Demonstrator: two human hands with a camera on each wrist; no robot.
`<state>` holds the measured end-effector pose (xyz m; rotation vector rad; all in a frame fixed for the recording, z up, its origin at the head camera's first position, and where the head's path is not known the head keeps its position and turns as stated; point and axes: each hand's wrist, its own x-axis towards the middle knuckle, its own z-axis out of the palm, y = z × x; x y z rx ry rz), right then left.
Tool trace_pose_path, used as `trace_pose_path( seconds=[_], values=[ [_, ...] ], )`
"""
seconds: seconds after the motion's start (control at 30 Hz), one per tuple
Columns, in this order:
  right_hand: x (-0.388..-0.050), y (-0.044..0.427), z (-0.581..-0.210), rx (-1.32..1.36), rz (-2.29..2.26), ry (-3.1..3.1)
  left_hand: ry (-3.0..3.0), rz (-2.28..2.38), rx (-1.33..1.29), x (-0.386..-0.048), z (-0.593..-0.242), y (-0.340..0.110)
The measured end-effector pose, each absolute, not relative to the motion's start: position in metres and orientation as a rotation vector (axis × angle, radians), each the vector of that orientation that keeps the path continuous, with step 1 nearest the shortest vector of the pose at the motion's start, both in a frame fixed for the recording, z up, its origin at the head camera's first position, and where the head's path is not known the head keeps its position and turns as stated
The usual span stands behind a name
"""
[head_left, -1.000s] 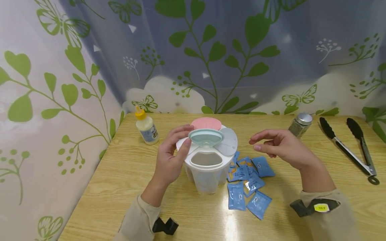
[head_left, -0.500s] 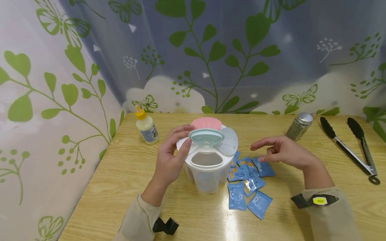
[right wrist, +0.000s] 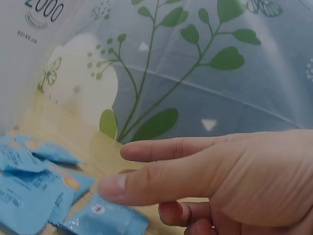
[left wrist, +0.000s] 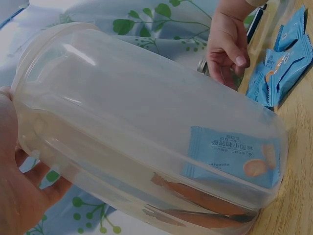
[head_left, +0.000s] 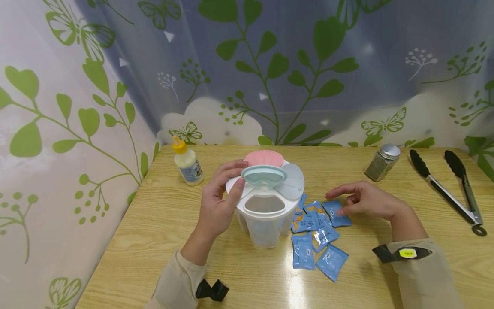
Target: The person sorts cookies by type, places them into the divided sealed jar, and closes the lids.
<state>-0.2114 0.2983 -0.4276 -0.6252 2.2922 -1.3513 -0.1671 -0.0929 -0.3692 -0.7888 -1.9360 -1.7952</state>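
Blue packets (head_left: pixel 302 252) lie in a loose cluster on the wooden surface (head_left: pixel 154 240), just beside a clear container (head_left: pixel 265 227) with its teal flap (head_left: pixel 263 176) raised. The person's left grip (head_left: pixel 219 197) steadies the container, thumb and fingers pinching its top edge. Above the rightmost packet (head_left: pixel 334 218), the right grip (head_left: pixel 368 201) is spread, thumb apart from forefinger; contact cannot be told. Another packet (left wrist: pixel 234 155) lies inside the container.

It looks like a home, judging by the leaf-print curtain (head_left: pixel 293 38), wood-grain table (head_left: pixel 154 240) and kitchen tongs (head_left: pixel 450 199).
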Motion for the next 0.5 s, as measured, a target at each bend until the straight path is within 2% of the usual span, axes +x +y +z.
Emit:
trace_pose_path(
  seconds=[0.5],
  values=[
    [-0.2104,0.3027,-0.4338,-0.636,-1.187,2.360,-1.939,-1.784,-0.791,-0.1671,-0.3692,-0.0932]
  ],
)
